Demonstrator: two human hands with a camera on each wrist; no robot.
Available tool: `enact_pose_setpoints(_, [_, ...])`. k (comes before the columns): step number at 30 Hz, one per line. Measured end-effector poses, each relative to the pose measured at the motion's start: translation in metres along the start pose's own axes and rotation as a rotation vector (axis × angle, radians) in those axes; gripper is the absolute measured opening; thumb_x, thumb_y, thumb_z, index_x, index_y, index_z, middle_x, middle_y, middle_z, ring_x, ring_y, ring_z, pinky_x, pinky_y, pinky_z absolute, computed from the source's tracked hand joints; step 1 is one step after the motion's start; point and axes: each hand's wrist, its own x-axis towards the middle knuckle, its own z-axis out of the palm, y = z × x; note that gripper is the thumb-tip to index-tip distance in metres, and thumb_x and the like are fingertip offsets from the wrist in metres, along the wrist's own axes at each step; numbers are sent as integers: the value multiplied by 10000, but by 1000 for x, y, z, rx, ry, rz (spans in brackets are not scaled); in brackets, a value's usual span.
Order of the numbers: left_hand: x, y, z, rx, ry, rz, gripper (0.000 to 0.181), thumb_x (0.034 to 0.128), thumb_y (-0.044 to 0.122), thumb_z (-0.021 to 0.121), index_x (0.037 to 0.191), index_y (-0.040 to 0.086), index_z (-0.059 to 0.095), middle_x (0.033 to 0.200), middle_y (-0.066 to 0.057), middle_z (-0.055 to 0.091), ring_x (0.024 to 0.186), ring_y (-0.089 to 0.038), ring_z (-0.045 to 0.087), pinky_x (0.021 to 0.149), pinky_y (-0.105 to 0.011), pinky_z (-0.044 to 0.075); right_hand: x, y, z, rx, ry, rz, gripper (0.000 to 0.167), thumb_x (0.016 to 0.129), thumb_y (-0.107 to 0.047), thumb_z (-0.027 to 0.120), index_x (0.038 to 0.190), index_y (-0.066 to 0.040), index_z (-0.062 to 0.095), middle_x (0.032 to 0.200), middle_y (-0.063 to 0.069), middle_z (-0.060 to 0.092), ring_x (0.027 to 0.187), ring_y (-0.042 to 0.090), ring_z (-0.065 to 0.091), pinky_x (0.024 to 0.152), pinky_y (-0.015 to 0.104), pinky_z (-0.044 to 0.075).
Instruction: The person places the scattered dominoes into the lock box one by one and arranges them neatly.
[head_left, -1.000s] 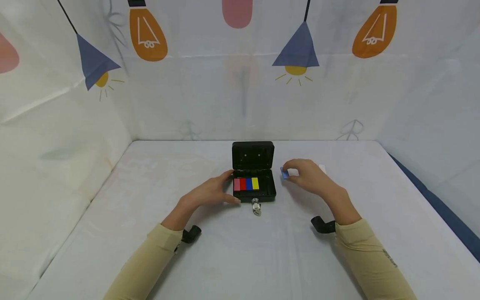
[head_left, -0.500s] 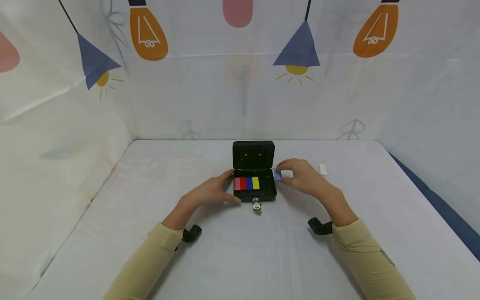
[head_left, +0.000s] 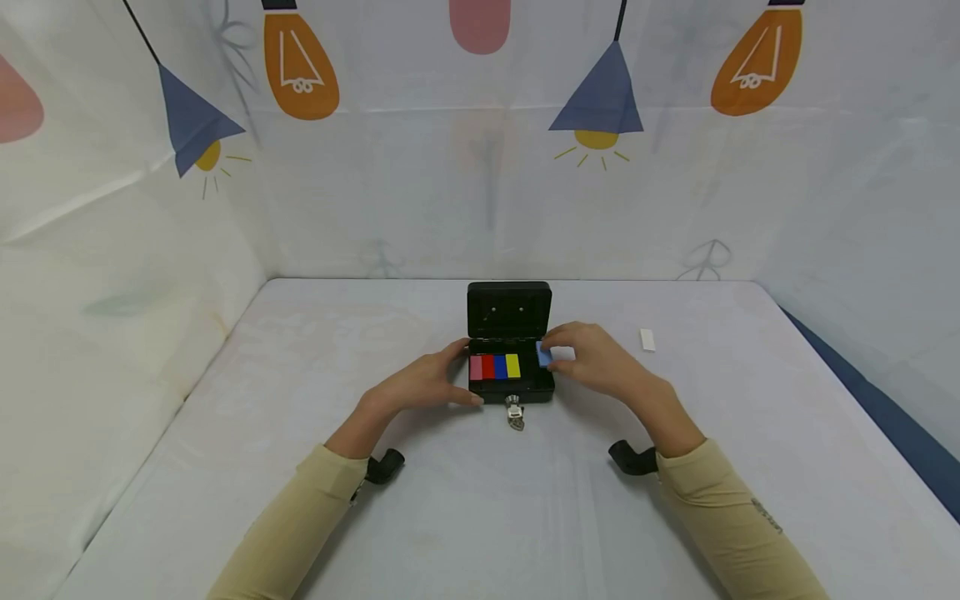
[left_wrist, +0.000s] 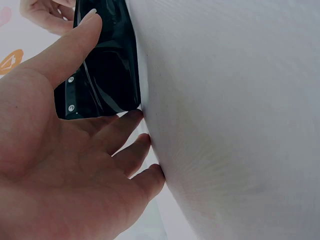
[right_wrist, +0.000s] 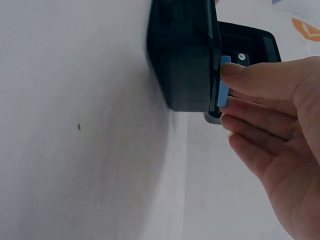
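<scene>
A small black cash box stands on the table with its lid up. My left hand grips its left end, the thumb at the front and the fingers round the side and back. Pink, red, blue and yellow blocks lie side by side in its left part. Over the right rim, my right hand pinches a light blue block between thumb and fingers, held upright in the right wrist view. Keys hang from the front lock.
A white block lies on the white-covered table, to the right of my right hand. A white printed curtain rises behind the table's back edge and along its sides.
My right hand has carried the light blue block leftward from beside the box to over its right rim. The white block has come into full view. My left hand keeps its place.
</scene>
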Motion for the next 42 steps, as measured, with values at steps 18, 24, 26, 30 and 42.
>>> enact_pose_setpoints(18, [3, -3, 2, -5, -3, -16, 1057, 773, 490, 815, 1597, 249, 197, 1630, -33, 317, 1432, -278, 404, 1156, -522, 364, 5, -13, 16, -110, -69, -22, 260, 888, -118, 732, 1144, -75, 722, 1246, 98, 691, 1190, 299, 616, 1027, 468, 507])
enact_pose_setpoints(24, [3, -3, 3, -2, -3, -19, 1067, 767, 501, 815, 1598, 255, 193, 1630, -34, 318, 1435, -276, 403, 1156, -519, 365, 8, -11, 23, -138, -76, -15, 266, 880, -106, 738, 1144, -74, 725, 1240, 87, 695, 1181, 280, 626, 1016, 440, 521])
enact_pose_setpoints(26, [3, -3, 3, 0, -1, -20, 1067, 766, 504, 815, 1597, 258, 193, 1630, -33, 318, 1435, -276, 404, 1154, -519, 368, 9, -11, 25, -139, -75, -8, 274, 881, -102, 737, 1152, -69, 723, 1245, 90, 692, 1191, 280, 622, 1022, 437, 517])
enact_pose_setpoints(30, [2, -2, 2, -8, -2, -15, 1061, 770, 498, 814, 1597, 257, 194, 1633, -31, 310, 1440, -275, 396, 1157, -519, 363, 11, -13, 28, -151, -81, -8, 276, 887, -89, 725, 1160, -50, 717, 1251, 110, 685, 1205, 294, 613, 1026, 447, 512])
enact_pose_setpoints(42, [3, -3, 1, 3, -7, -4, 1051, 780, 495, 809, 1597, 255, 193, 1631, -37, 314, 1392, -268, 434, 1152, -510, 373, 17, -22, 32, -197, -111, 44, 248, 899, -98, 712, 1144, -59, 728, 1230, 108, 695, 1150, 278, 638, 985, 433, 538])
